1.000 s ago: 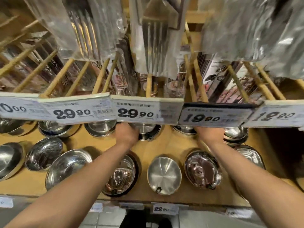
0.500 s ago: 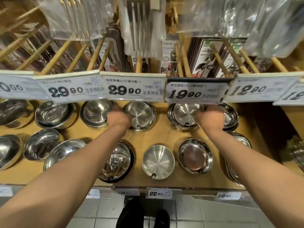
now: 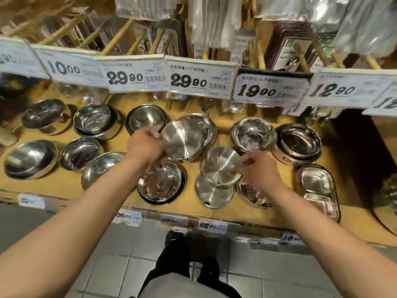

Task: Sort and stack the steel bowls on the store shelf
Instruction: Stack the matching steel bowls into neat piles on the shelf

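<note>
- A moment ago both hands reached deep under the price tags to the back row; now they have come forward, and each one carries a steel piece lifted off the shelf. To me this means that the picking is done and the stacking comes next.
- The left hand [image 3: 146, 145] has its fingers curled around the edge of a tilted bowl [image 3: 182, 139], which shows its brushed underside. This bowl hangs above the shelf [image 3: 64, 183], partly in front of a wide bowl [image 3: 205, 123] of the back row.
- The right hand [image 3: 258, 171] pinches the rim of a second bowl [image 3: 220, 165], also tilted with the underside toward us. How the fingertips lie behind the rim I cannot tell.
- Just under this second bowl a flat round piece [image 3: 212, 194] lies on the shelf near the front edge; probably it is the place to put it down.
- Below the left hand a shiny deep bowl [image 3: 161, 182] stands open side up.
- Other bowls [image 3: 94, 121] stand around in two loose rows, and a divided tray [image 3: 318, 190] lies at the right.
- The price tags [image 3: 189, 79] hang above all of this.
</note>
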